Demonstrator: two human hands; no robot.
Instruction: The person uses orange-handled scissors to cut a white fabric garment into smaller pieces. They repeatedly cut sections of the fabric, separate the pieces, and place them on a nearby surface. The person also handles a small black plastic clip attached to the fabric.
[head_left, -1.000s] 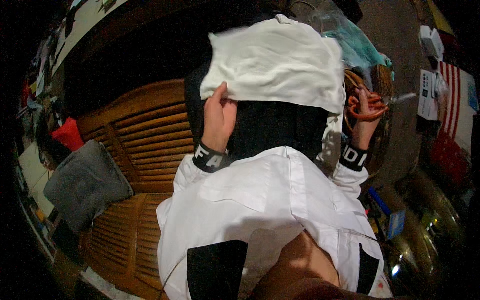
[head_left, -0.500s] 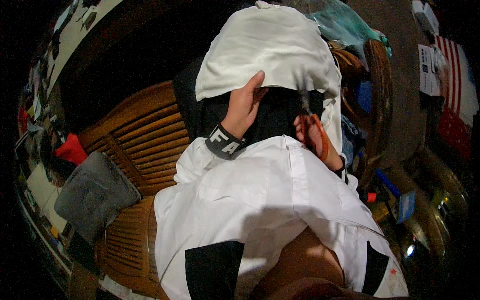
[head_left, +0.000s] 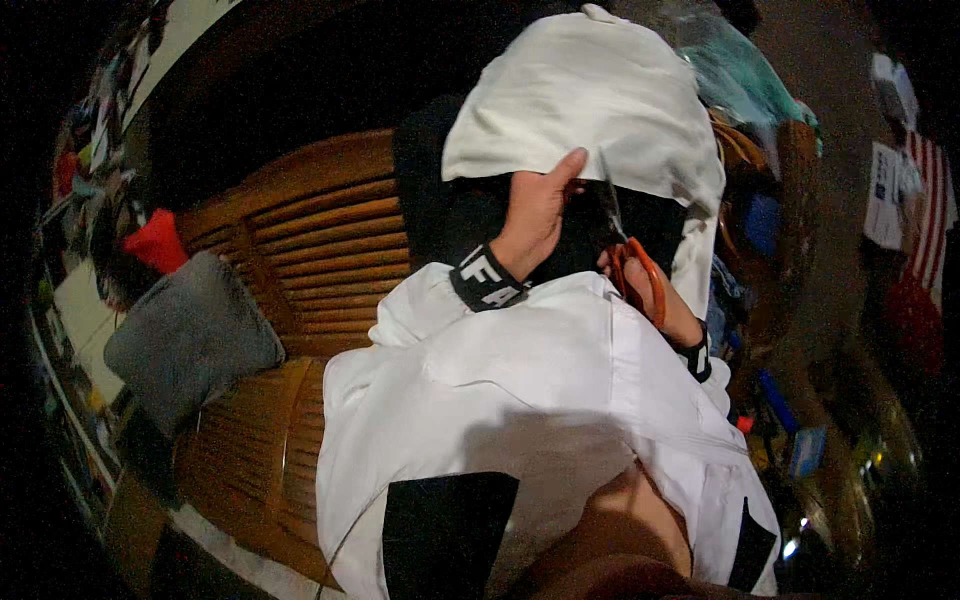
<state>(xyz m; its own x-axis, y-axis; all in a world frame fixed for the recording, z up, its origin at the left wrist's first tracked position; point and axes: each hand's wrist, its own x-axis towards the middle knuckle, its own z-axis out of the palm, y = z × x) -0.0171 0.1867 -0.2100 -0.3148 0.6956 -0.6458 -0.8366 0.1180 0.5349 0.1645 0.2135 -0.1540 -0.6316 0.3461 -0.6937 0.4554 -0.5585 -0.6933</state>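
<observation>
A piece of white fabric (head_left: 590, 110) lies spread over my lap, its near edge running across dark cloth. My left hand (head_left: 538, 222) grips that edge, thumb on top and fingers beneath, mostly hidden. In my right hand (head_left: 645, 290) is a pair of scissors (head_left: 640, 262) with orange handles. The metal blades point away from me and reach onto the fabric's edge, just right of my left thumb. Whether the blades have fabric between them I cannot tell. A strip of white fabric hangs down on the right, beside my right hand.
I sit on a slatted wooden bench (head_left: 325, 235). To the left lie a grey cushion (head_left: 195, 325) and a red cloth (head_left: 157, 241). At the right are a translucent greenish plastic bag (head_left: 735, 75), a wooden armrest (head_left: 797, 200) and a red-and-white striped thing (head_left: 928, 190).
The scissors have moved left relative to the fabric, closer to my left thumb, and look less blurred. My left hand keeps its grip. The whole view has shifted, with my lap further right.
</observation>
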